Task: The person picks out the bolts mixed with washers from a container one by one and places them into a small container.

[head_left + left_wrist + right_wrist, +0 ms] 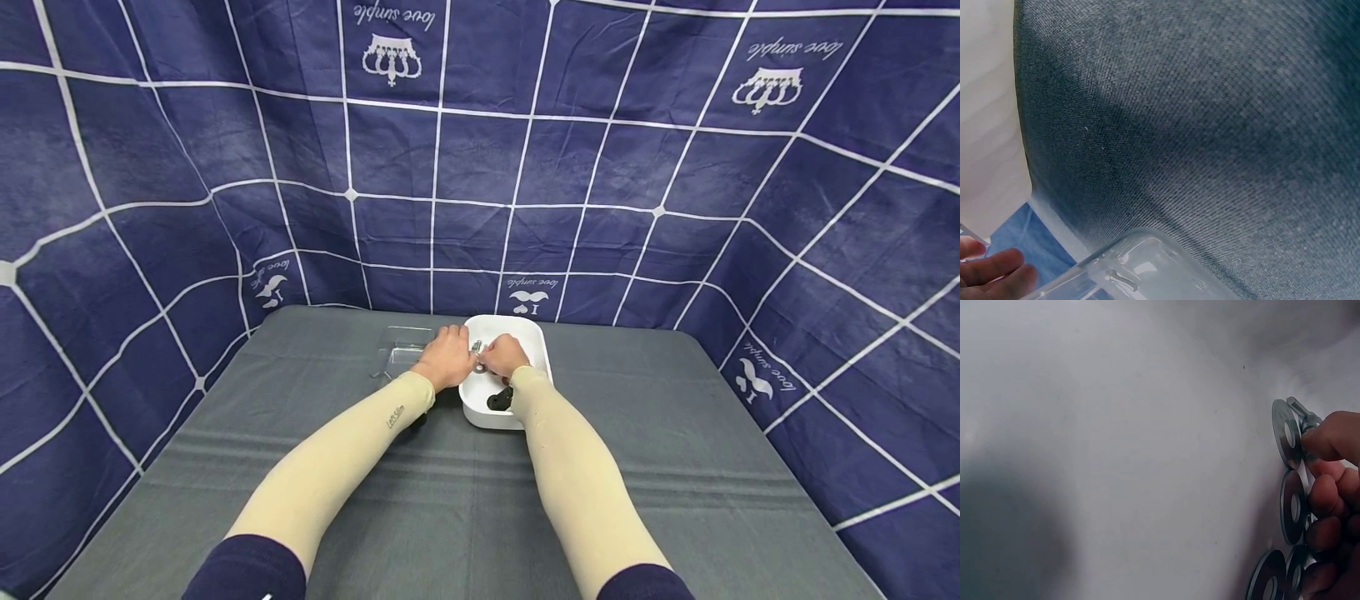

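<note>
A white tray [538, 342] holds several flat metal washers [1294, 506], lined up near its side in the right wrist view. Reaching into it, my right hand [506, 355] pinches a small silvery bolt [1312, 420] between thumb and finger, close beside the uppermost washer. My left hand [448, 357] lies over the tray's left rim, its thumb toward the right fingers. In the left wrist view, a thin shiny strip [974, 234] shows by the left fingertips [1004, 262]; I cannot tell whether they hold it.
Black pieces [499, 401] lie in the tray's near end, partly behind the right wrist. Clear plastic boxes [397, 358] stand left of the left hand. Grey cloth [465, 508] covers the table, and a blue checked curtain [480, 158] hangs behind and at the sides.
</note>
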`<state>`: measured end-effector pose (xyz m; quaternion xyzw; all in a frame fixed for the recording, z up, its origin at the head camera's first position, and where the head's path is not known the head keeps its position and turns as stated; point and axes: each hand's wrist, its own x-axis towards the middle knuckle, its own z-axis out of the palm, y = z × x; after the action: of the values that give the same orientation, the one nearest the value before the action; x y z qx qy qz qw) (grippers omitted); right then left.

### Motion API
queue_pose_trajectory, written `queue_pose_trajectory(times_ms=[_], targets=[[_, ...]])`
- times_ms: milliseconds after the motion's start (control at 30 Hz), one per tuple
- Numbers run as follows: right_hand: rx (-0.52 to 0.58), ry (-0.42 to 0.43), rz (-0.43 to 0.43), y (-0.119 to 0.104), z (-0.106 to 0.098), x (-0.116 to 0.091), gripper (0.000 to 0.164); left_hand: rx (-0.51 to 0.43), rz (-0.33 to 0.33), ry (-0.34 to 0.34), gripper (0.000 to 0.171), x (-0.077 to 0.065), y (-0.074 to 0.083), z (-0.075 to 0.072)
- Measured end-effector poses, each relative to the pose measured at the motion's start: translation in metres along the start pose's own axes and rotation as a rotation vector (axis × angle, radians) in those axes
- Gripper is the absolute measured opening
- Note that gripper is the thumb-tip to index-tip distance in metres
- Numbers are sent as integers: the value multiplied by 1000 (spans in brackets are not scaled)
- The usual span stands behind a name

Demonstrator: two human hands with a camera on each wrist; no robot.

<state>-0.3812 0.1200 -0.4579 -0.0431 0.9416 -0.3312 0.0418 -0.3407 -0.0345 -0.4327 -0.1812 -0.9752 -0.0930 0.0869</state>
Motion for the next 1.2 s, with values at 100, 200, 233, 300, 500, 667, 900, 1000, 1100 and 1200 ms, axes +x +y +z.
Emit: queue_pose_trajectory(times_ms=[100,200,233,300,500,667,900,1000,1100,1200], targets=[[19,-14,-1,0,-2,-1,23,5,-4,-2,45,1,0,1],[25,-32,0,0,-2,-2,23,8,-14,-10,46,1,0,2],[22,-34,-2,1,-2,-2,24,8,-18,-13,47,1,0,2],[12,-34,-7,1,-2,-2,25,1,-23,-18,47,1,0,1],[29,-28,-28,3,-4,-2,28,13,-17,-20,47,2,0,2],[40,-18,-29,5,-6,-2,26,36,-14,-47,49,3,0,0],[-14,35,-60,4,-12,-3,22,63,1,-58,53,5,0,-3],[-28,45,-68,5,-15,-3,21,80,14,-46,53,7,0,-5],[-29,44,-70,7,-16,-2,21,121,39,-16,52,11,-4,0],[-29,54,-84,11,-17,-1,22,149,37,-28,52,11,-4,-3]])
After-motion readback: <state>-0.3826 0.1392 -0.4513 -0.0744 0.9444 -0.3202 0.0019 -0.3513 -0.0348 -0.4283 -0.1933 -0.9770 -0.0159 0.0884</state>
